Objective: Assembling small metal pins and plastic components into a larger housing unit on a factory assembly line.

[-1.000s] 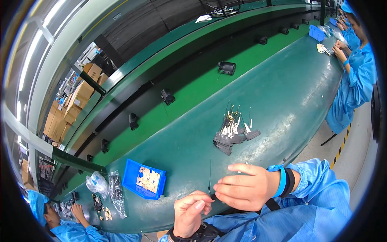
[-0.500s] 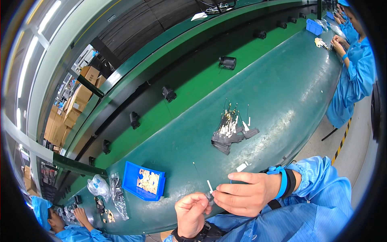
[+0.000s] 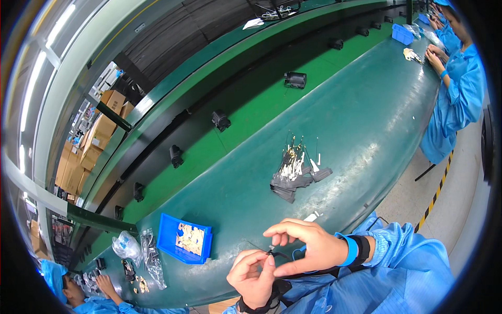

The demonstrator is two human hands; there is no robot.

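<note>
Right of the blue bin (image 3: 168, 239), I see the right hand (image 3: 312, 244) newly loosened, fingers apart — the left hand (image 3: 253, 276) alone now pinches the black part (image 3: 271, 253).

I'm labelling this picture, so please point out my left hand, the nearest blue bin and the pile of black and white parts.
Left hand (image 3: 253, 277): head view, middle of the hand.
Blue bin (image 3: 168, 238): head view, bare left side.
Pile (image 3: 293, 170): head view, white strips near its middle.
</note>
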